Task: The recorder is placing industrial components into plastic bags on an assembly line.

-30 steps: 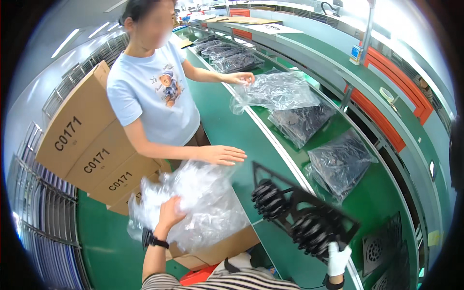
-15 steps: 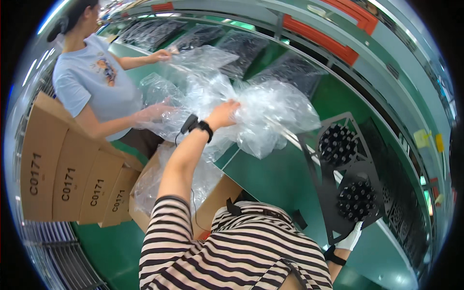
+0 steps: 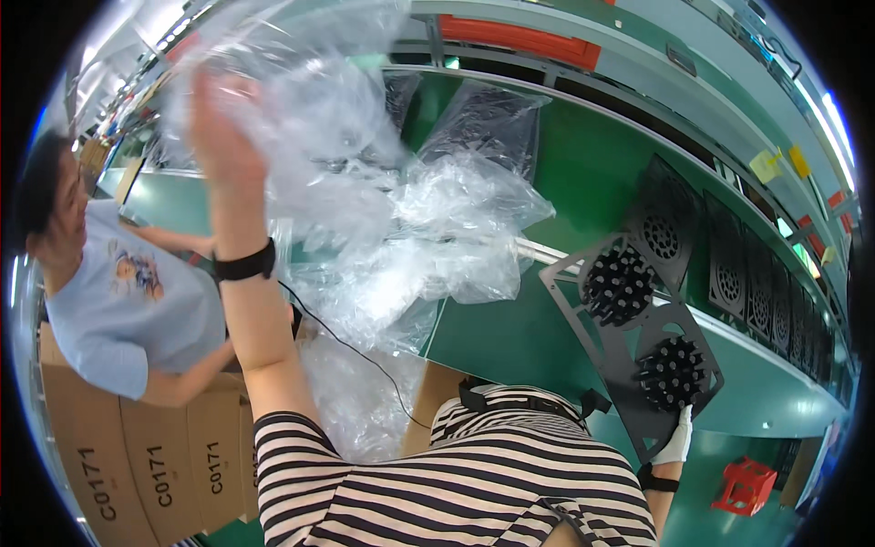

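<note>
My left hand (image 3: 226,128) is raised at the upper left, smeared by motion. A clear plastic bag (image 3: 319,100) is lifted with it and appears to be gripped, though the fingers are not sharp. More crumpled clear bags (image 3: 428,228) lie below on the green bench. At the lower right, my white-gloved right hand (image 3: 674,442) grips the near end of a flat black panel (image 3: 592,351). The panel is tilted, with cut-outs and two round clusters of black knobs or pegs (image 3: 620,281). Its far end reaches over the bench edge.
A co-worker (image 3: 137,283) in a light blue shirt stands close on the left. Large cardboard cartons (image 3: 155,456) stand below them. An open carton with plastic is at my front. Similar black panels (image 3: 761,292) line the right bench. A red stool (image 3: 746,485) stands lower right.
My left hand has risen from the bag pile toward the upper left, with a clear bag lifted. My view has turned right. The right hand still holds the panel.
</note>
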Motion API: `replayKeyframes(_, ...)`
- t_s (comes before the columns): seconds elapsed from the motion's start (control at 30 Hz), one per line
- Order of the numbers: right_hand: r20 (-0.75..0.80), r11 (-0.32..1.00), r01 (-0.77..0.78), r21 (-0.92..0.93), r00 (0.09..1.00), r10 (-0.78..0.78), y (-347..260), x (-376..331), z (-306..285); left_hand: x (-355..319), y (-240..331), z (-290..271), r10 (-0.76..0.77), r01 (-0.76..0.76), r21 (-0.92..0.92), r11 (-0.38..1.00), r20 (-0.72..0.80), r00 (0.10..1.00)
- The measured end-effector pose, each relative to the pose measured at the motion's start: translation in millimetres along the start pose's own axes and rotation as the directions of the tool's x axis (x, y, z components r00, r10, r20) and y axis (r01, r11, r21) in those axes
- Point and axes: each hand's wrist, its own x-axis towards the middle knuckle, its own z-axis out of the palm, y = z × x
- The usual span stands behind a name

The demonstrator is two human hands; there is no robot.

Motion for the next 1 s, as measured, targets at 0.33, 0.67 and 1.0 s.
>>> replayKeyframes(0.33,-0.057,0.995,-0.090,0.046,0.994,0.092,9,-1,-15,-5,-199,19,-0.518,0.517,-0.046,0.855,-0.015,0.855)
replayKeyframes(0.67,-0.283,0.998,0.061,-0.019,0.957,-0.064,29,-33,0,-64,-210,-66,0.298,-0.037,0.828,0.559,-0.159,0.941)
replayKeyframes(1.0,-0.086,0.994,0.106,-0.018,0.991,-0.108,47,31,-49,-128,-240,-52,-0.006,-0.279,0.958,0.065,0.280,0.960)
